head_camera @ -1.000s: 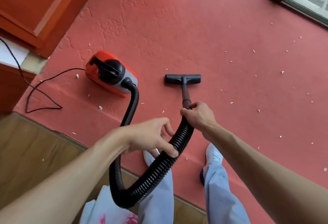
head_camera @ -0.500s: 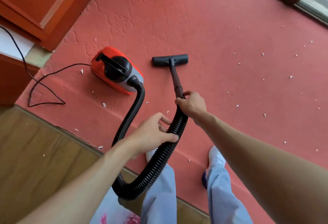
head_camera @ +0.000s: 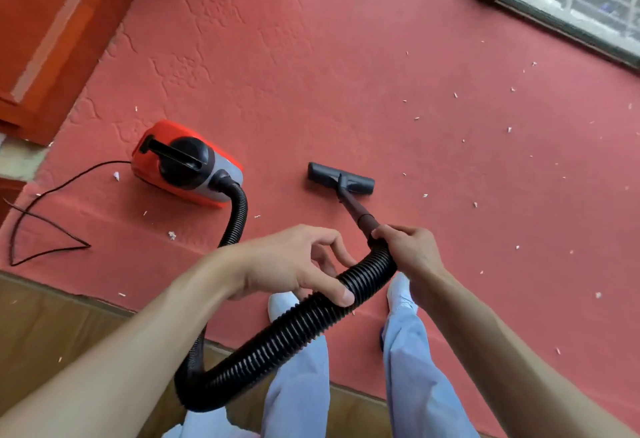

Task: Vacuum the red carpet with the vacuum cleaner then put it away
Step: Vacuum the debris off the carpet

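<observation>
You have pulled the flat black floor nozzle (head_camera: 341, 179) back toward you, right hand (head_camera: 408, 250) clenched on the wand, left hand (head_camera: 298, 264) gripping the ribbed black hose (head_camera: 294, 330), while white scraps (head_camera: 509, 129) still litter the red carpet (head_camera: 346, 73).

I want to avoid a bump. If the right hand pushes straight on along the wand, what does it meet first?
The right hand points along the wand to the floor nozzle resting on the red carpet. Beyond that only bare carpet shows; depth is unclear.
</observation>
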`<control>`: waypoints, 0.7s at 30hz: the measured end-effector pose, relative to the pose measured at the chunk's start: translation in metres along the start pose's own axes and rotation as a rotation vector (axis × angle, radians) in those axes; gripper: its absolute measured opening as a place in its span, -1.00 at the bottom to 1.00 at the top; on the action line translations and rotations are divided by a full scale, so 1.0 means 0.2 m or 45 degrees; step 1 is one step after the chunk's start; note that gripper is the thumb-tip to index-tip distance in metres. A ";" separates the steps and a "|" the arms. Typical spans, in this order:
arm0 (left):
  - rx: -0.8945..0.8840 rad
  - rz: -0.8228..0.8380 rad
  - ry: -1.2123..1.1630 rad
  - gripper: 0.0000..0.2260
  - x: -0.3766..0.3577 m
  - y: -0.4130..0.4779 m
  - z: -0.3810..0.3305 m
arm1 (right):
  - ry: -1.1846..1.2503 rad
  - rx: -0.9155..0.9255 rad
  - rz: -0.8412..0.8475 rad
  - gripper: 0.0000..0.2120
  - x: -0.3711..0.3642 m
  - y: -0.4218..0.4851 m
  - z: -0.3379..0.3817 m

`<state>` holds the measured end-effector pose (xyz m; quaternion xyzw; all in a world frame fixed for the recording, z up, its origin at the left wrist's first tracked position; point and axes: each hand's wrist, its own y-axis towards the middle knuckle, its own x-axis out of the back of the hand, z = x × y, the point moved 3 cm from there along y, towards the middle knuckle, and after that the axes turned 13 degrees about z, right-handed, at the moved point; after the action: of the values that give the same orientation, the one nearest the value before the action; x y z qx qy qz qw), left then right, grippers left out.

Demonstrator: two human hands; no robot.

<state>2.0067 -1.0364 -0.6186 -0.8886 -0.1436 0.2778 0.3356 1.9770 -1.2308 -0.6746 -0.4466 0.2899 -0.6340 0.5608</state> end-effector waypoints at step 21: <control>0.088 -0.173 0.159 -0.65 -0.41 0.78 -0.28 | 0.359 -0.081 -0.262 -0.45 0.69 0.35 -0.34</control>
<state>1.9840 -1.2167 -0.6567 -0.8803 -0.1726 0.2032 0.3925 1.9519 -1.3873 -0.7310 -0.3981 0.3384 -0.7349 0.4324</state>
